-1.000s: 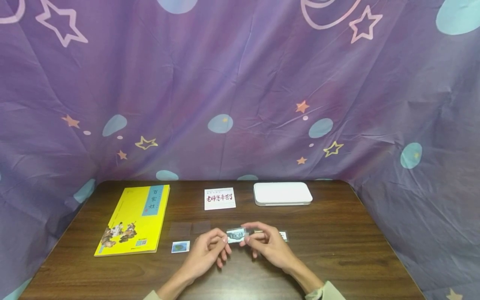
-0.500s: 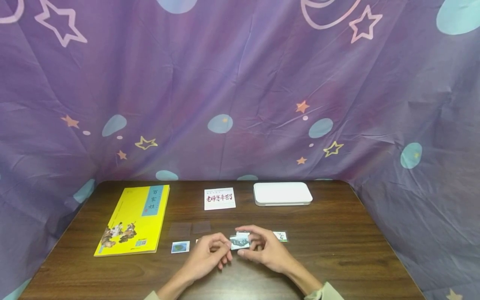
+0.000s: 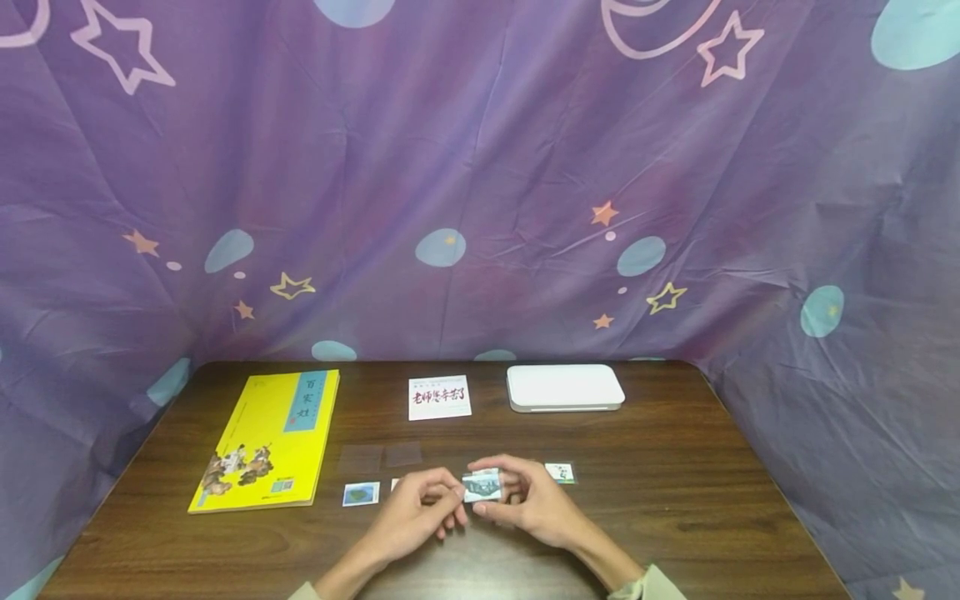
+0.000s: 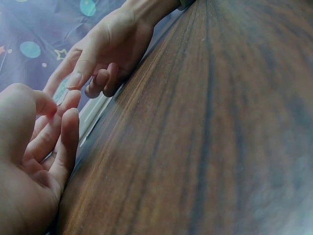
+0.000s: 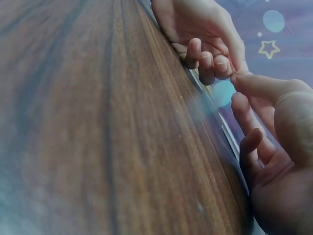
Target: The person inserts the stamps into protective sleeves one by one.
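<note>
Low over the table's front middle, a small greenish-grey picture stamp (image 3: 482, 487) in a clear sleeve is held between both hands. My left hand (image 3: 418, 510) pinches its left edge between thumb and index finger. On the other side, my right hand (image 3: 538, 505) grips it, thumb at the lower edge and index finger at the upper. Seen from the left wrist, the stamp (image 4: 60, 91) is mostly covered by fingers. A blue stamp (image 3: 361, 494) lies left of the left hand, and the white corner of another piece (image 3: 394, 483) shows beside that hand.
Two clear film squares (image 3: 360, 458) lie behind the blue stamp. A sleeved white piece with dark marks (image 3: 558, 472) sits beyond the right hand. Farther back are a yellow book (image 3: 262, 442), a white lettered card (image 3: 439, 412) and a white flat case (image 3: 566, 386). A purple curtain surrounds the table.
The stamp has come slightly right and nearer to me. The right hand's grip has shifted from the sleeve's right end to its upper and lower edges; the white piece behind shows more.
</note>
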Available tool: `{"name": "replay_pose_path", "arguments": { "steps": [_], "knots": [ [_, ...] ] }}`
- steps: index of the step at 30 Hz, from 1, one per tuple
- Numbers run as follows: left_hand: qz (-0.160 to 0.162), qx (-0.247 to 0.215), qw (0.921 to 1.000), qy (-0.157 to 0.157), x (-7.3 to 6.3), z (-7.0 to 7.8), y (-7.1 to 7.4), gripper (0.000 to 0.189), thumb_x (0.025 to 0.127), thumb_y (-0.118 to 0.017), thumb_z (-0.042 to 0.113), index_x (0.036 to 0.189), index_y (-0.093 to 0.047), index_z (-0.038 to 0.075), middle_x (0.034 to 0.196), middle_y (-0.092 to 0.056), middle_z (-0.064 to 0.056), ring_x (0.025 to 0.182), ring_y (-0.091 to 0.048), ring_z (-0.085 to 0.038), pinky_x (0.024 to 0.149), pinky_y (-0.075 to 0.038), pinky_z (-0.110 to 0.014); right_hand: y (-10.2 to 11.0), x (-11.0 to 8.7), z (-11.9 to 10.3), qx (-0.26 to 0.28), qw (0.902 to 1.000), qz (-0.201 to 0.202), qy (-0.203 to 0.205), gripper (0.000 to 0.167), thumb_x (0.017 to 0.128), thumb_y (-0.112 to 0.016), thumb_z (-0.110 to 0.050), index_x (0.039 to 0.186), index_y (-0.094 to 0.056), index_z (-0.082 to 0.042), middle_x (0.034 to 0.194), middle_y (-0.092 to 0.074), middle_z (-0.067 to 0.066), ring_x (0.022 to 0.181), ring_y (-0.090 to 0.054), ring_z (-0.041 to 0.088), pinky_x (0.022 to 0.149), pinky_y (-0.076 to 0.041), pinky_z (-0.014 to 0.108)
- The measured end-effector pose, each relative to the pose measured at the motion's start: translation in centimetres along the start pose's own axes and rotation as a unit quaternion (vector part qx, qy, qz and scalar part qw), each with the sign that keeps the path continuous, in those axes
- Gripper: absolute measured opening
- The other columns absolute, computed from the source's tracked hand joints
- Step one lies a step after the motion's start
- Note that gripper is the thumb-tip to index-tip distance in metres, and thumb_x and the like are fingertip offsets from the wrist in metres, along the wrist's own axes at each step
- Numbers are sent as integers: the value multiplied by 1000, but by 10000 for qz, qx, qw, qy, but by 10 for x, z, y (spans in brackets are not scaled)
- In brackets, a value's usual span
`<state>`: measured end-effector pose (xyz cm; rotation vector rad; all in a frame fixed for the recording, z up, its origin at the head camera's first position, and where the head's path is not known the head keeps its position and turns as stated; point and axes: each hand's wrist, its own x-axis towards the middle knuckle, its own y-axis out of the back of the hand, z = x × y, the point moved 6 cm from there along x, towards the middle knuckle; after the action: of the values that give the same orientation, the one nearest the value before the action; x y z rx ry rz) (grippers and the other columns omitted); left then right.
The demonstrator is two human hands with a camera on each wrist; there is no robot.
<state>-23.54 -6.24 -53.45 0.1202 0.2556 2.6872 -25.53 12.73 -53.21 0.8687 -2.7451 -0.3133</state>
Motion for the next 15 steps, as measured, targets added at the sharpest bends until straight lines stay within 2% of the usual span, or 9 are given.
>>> {"name": "replay_pose_path", "arguments": {
  "steps": [5,15],
  "knots": [
    [2,-16,10000,14,0,0,0,16,108,-66,20,106,-72,6,88,-80,-13,70,-67,-8,60,-64,-26,-1,0,1,192,9997,7,-156,59,93,-86,-13,146,-62,-6,100,-83,11,67,-72,9,60,-67,41],
    [-157,-253,9995,42,0,1,-1,19,110,-64,24,109,-72,6,91,-79,-18,71,-65,-8,60,-60,-22,-1,0,1,535,9983,-31,-239,55,95,-83,-9,145,-62,-5,103,-82,16,71,-75,12,62,-68,43]
  ]
}}
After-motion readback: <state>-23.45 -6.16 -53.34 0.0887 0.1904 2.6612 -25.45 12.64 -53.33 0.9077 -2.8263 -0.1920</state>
